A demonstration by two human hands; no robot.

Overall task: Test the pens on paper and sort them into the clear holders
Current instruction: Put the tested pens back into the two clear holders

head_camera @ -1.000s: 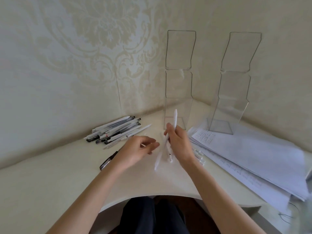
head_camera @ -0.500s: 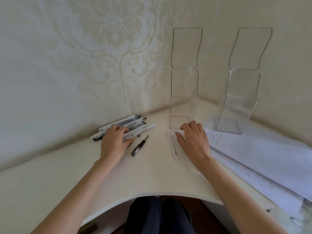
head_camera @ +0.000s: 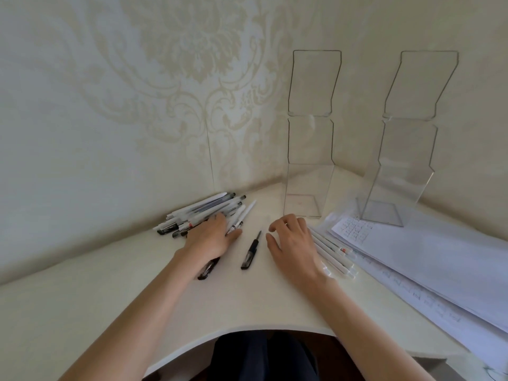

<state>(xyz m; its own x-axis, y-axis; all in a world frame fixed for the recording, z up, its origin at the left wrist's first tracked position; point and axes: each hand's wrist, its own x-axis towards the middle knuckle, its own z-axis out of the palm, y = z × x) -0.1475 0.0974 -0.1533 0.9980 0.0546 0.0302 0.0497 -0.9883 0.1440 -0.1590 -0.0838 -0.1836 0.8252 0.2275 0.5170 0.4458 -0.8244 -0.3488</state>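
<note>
Soft, even daylight with faint shadows; wide-angle lens bows the edges, and detail looks slightly soft throughout.

The desk [head_camera: 110, 312] carries a pen pile [head_camera: 198, 213], black pen [head_camera: 250, 253], perhaps four white pens [head_camera: 334, 254], papers [head_camera: 439, 259], two holders [head_camera: 308, 185].

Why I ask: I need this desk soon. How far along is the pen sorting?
Done: nothing sorted; the left holder and right holder stand empty, some white pens lie beside the papers. In hand: left hand rests on the pen pile; right hand holds nothing. Left: testing, sorting everything.
</note>
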